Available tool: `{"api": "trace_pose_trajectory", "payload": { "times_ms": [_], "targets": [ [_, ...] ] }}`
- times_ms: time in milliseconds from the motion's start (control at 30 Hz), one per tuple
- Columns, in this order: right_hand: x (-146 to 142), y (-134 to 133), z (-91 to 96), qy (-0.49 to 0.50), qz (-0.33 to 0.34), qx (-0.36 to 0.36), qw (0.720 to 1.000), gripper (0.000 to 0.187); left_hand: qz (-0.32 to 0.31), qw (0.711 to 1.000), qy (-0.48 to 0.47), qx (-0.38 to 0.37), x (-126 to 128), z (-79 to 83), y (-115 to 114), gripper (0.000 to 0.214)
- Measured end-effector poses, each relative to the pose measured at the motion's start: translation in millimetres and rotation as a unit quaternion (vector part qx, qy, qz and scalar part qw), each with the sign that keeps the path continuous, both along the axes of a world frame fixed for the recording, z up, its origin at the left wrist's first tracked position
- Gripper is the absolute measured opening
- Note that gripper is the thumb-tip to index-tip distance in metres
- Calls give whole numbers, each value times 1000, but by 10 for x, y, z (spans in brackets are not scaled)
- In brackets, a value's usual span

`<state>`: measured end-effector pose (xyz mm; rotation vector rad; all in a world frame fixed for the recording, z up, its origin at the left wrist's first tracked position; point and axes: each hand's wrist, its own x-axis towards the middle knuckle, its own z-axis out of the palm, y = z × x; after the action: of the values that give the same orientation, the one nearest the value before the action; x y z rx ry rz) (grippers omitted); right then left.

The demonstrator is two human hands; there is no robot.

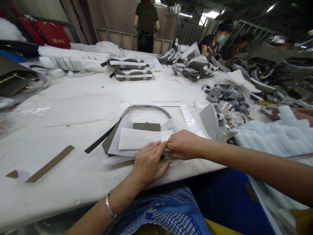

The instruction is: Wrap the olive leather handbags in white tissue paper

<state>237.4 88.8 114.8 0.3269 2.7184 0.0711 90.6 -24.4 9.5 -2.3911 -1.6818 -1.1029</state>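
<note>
On the white table in front of me lies a dark olive handbag [109,142] with a wrapped, arched handle [149,107]. Thin white paper covers much of its face, and a white foam pad [137,138] rests on top. My left hand [149,163] lies with fingers stretched over the pad's lower right part, thumb apart. At the bag's right edge, my right hand [184,143] is closed, its fingertips pinched close to the left fingers. Whatever sits in that pinch is hidden; clear film or tape shows just beside it.
A brown strip [50,164] lies at left. Wrapped bags [133,75] sit at the back. Rolled grey straps [225,93] and stacked white foam pieces [271,135] are at right. A co-worker [146,26] stands behind the table. The table's front edge is close to my body.
</note>
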Motion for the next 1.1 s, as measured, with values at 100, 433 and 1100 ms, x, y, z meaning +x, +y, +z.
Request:
{"api": "trace_pose_trajectory", "payload": {
  "times_ms": [100, 433, 1100],
  "targets": [
    [-40, 9, 53, -15, -2, 10, 1000, 25, 33, 999, 8, 32, 31, -37, 38, 49],
    [-411, 187, 206, -88, -33, 17, 995, 8, 33, 998, 7, 58, 38, -110, 60, 44],
    [-276, 1192, -393, 189, -141, -211, 948, 28, 46, 996, 39, 65, 70, -113, 78, 35]
  ]
}}
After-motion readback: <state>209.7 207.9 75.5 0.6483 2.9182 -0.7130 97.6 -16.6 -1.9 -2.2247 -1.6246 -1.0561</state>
